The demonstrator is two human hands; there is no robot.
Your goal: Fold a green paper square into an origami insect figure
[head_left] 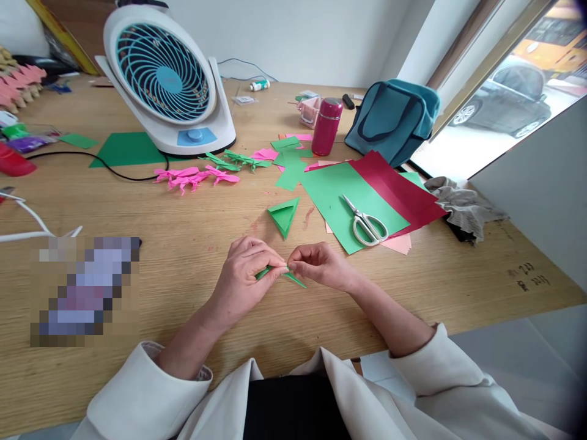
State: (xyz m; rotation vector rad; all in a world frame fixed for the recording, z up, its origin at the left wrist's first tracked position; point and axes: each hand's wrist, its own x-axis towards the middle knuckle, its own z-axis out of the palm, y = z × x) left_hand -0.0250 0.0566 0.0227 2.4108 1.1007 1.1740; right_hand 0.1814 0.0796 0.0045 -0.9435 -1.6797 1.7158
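Note:
Between my hands is a small folded piece of green paper (296, 280), partly hidden by the fingers. My left hand (247, 269) pinches it from the left side. My right hand (321, 266) is closed at its right part, thumb and forefinger pressed together near the left fingertips. Just beyond the hands lies a green folded paper triangle (284, 217) on the wooden table (183, 275). To the right, white-handled scissors (367, 227) rest on a green paper sheet (325, 189), which overlaps dark red sheets (398, 189).
Pink folded paper figures (188, 178) and green ones (236, 161) lie ahead. A white fan (165, 79) stands behind them. A magenta bottle (327, 126) and teal bag (392, 122) stand at the back right. A grey cloth (468, 205) lies at the right; a pixelated patch (87, 290) covers the left.

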